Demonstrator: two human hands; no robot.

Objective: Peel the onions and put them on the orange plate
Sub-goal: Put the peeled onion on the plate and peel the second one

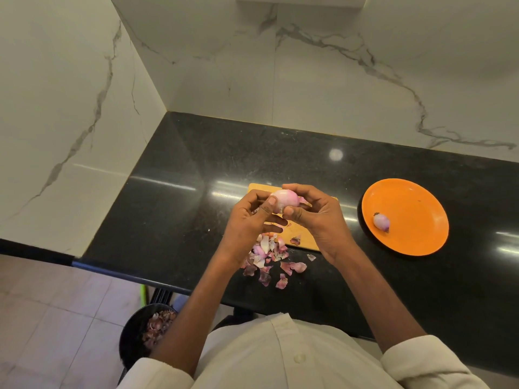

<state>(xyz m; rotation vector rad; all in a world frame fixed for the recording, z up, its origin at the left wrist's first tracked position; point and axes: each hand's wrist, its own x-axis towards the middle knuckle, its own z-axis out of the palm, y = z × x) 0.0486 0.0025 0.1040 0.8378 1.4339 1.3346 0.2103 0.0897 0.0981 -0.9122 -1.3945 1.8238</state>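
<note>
A: Nearest us, what's there?

B: A white shirt [283, 357], cut off by the lower edge; beside it on the floor one dark bin [140, 332] with peels inside, partly hidden by the left forearm.

A: And on the black counter [179, 175]?

B: A heap of onion skins [266, 256], too tangled to count; it lies at the near edge of one wooden board [306, 234], which the hands mostly cover.

A: The hands?

B: Two; the left hand [250, 217] and the right hand [314, 211] both grip a single onion [283, 202] above the board, fingers curled round it; its underside is hidden.

A: Further off?

B: One orange plate [415, 220] to the right, well apart from the board; one peeled onion [381, 222] lies on it; so two onions in all.
</note>
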